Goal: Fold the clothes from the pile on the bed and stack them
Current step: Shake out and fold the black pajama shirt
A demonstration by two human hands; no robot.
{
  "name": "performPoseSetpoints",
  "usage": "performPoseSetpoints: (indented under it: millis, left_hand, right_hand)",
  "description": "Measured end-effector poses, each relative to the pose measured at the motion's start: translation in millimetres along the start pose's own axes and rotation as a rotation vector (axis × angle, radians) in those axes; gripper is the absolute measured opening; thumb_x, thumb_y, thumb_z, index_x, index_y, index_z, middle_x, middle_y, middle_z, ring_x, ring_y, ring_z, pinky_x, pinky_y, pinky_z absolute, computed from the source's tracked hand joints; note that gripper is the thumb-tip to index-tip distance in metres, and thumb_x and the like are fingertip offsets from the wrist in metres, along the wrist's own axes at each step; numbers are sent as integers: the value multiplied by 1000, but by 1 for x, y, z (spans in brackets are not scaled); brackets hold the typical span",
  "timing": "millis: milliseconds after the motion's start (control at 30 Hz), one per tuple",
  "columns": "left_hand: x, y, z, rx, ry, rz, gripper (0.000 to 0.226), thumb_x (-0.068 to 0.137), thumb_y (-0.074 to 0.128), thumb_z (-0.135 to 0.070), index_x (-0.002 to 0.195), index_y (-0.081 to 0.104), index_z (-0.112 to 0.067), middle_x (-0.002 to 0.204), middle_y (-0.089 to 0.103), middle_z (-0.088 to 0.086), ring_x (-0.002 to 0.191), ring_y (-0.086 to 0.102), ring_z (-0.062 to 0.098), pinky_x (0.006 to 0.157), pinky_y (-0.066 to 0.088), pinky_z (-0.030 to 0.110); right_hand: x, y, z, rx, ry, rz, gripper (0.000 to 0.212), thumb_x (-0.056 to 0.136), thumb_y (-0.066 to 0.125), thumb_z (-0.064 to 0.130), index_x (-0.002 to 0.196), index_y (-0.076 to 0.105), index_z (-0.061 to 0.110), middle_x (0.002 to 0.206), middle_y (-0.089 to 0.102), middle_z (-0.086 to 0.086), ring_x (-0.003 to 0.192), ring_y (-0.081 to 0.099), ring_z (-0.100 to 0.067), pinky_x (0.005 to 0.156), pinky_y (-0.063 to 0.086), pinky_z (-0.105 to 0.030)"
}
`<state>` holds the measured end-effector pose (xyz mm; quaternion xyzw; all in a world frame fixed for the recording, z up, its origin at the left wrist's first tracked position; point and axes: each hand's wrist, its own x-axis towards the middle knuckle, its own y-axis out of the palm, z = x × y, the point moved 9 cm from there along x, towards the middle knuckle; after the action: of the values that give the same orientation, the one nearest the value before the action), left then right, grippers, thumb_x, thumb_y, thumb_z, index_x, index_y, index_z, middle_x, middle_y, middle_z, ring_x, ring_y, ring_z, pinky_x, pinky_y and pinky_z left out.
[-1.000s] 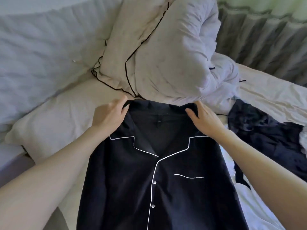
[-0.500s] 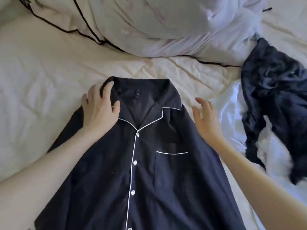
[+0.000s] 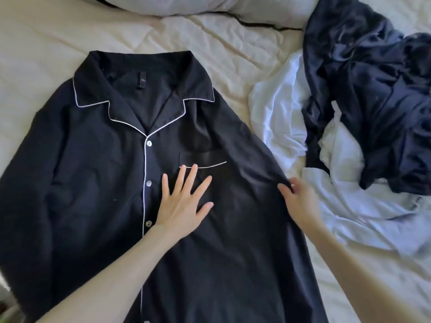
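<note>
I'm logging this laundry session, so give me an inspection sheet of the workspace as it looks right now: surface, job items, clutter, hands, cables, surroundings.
Surface: bed, cream cover, wrinkled.
Job's things: dark shirt lying face up, buttoned, white piping, collar away from the camera, not yet folded. Pile of crumpled dark and white clothes on its right side.
Clutter: nothing seen.
Hands: left hand flat on the shirt front just below the chest pocket, fingers spread. Right hand at the shirt's right edge, fingers curled on the fabric there.
Cables: nothing seen.
Surroundings: pillow with dark piping at the top edge.
</note>
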<state>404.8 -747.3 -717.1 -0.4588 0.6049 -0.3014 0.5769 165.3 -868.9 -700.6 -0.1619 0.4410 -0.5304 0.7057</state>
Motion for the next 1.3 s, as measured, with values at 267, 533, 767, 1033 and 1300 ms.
performPoseSetpoints:
  millis: [267, 533, 767, 1033, 1300]
  left_hand:
    - [20, -25, -29, 12, 85, -38, 64, 94, 25, -57, 150, 6, -34, 159, -8, 4, 145, -9, 30, 111, -3, 60]
    - [32, -11, -42, 62, 116, 25, 62, 97, 30, -51, 149, -1, -38, 159, -12, -1, 145, -12, 26, 111, -1, 59]
    - [23, -11, -31, 134, 132, 30, 60, 98, 27, -49, 148, -6, -38, 158, -15, 2, 145, -12, 27, 113, 0, 55]
    - [-20, -18, -57, -6, 136, -83, 56, 86, 64, -30, 138, 47, -18, 149, 36, 14, 137, 33, 36, 105, 28, 61]
    - [-102, 22, -79, -25, 104, 4, 53, 86, 63, -29, 136, 51, -18, 148, 37, 13, 137, 31, 36, 104, 28, 64]
  right_hand:
    - [94, -118, 62, 0, -19, -350, 22, 92, 54, 29, 106, 70, 21, 100, 67, -3, 97, 57, -23, 81, 39, -28]
    - [118, -122, 50, 27, 61, -451, 28, 96, 48, 25, 115, 68, 21, 115, 67, -8, 111, 57, -27, 88, 38, -24]
    - [114, -106, 78, -158, -38, -448, 34, 97, 45, 24, 129, 53, 19, 131, 53, -4, 122, 43, -25, 98, 31, -36]
    - [-54, -8, 12, 241, -96, -140, 10, 97, 45, 28, 103, 48, 35, 93, 58, 12, 80, 55, 2, 66, 39, -6]
    - [-156, 48, -74, 57, 232, 214, 10, 94, 52, 35, 90, 58, 28, 80, 63, 15, 79, 59, -4, 64, 40, -14]
